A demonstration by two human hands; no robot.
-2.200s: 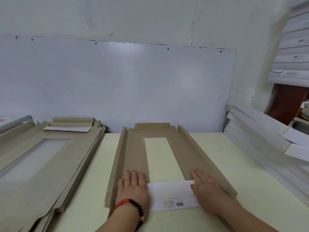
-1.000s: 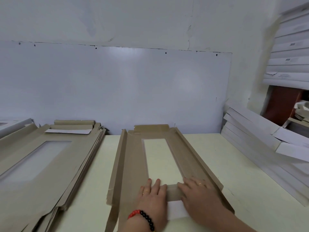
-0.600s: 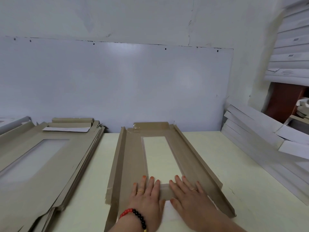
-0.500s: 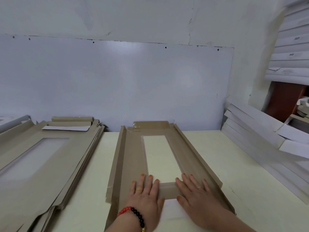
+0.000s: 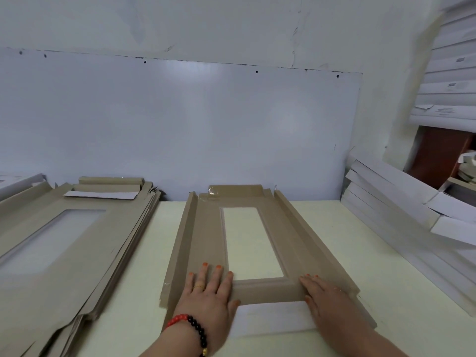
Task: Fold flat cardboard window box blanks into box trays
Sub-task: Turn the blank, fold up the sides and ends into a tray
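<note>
1. Fingers (image 5: 217, 273) of both hands are laid straight, grasping nothing: left hand (image 5: 210, 292) at 7 o'clock of the window, right hand (image 5: 325, 296) at 5 o'clock.
2. Blank (image 5: 203, 243) is pressed flat mid-tabletop (image 5: 144, 266), apparently to crease the near flap.
3. Unfolded blanks (image 5: 64, 243) are stacked at 9 o'clock.

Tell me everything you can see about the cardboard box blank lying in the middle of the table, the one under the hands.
The box blank is brown cardboard, long and narrow, lying flat on the pale table, running away from the person. A tall rectangular window is cut in its middle. Both long side flaps are creased partly upward. A tab at the far end looks glossy, perhaps taped. The near end flap shows a white face. The left hand and right hand press flat on the near corners, fingers straight.
</note>
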